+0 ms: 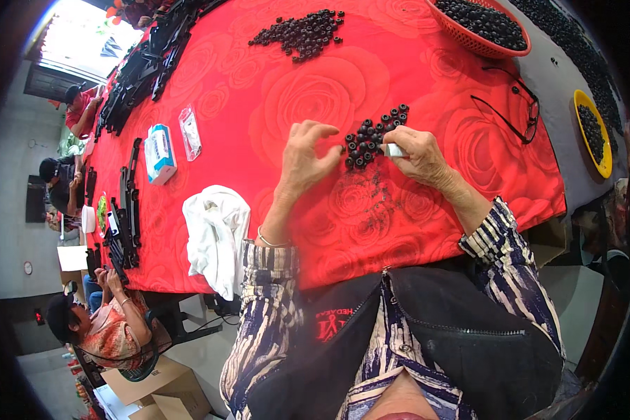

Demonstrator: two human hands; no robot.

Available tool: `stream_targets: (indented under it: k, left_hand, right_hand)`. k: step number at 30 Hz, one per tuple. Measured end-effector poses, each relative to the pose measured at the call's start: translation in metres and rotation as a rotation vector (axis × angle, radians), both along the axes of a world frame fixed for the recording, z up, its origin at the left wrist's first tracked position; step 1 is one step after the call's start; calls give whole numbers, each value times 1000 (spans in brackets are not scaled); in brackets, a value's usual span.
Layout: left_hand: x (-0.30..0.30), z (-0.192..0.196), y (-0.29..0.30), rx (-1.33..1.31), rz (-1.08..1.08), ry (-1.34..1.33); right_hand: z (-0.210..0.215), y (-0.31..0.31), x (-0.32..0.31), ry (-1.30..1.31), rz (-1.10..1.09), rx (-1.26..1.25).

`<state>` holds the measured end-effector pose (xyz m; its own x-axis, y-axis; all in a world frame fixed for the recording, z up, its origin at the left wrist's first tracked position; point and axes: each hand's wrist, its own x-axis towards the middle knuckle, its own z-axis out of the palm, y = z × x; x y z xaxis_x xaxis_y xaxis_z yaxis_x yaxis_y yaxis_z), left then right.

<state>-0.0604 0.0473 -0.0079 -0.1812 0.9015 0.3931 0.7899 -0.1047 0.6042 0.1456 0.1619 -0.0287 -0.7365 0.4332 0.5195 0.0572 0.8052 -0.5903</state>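
Observation:
A small pile of black, round, bead-like parts with holes (361, 148) lies on the red cloth between my two hands. My left hand (305, 155) is at the pile's left edge, its thumb and curved fingers apart with nothing seen between them. The thumb tip comes close to the nearest parts. On the right side, my right hand (421, 158) is closed on a small pale flat piece (395, 150), held at the pile's edge. Most of that piece is hidden by the fingers, so its kind is unclear. Dark crumbs (379, 192) are scattered below the pile.
A larger heap of black parts (301, 33) lies farther off, and a red basket (469, 40) holds more. Glasses (518, 115) and a yellow dish (581, 129) are at right. A white cloth (215, 234), a tissue pack (161, 155) and long black pieces (127, 210) lie left, beside seated people.

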Motion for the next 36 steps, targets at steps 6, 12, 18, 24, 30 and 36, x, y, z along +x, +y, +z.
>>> stream_targets:
  k: [6, 12, 18, 24, 30, 36]
  left_hand:
    - [3, -11, -2, -12, -6, 92]
    - [1, -13, -4, 2, -18, 85]
    - [4, -4, -5, 119, 33, -227]
    - [19, 2, -10, 19, -128, -1346]
    - [34, 0, -9, -25, -262, -1789]
    - [37, -1, -8, -69, -242, -1871]
  right_hand:
    - [2, -2, -1, -24, -14, 17]
    - [1, -1, -2, -59, -19, 47]
    - [1, -2, 3, -56, 10, 77]
    - [10, -9, 0, 30, 26, -19]
    - [41, -27, -10, 194, 22, -121]
    - [56, -26, -33, 131, 108, -53]
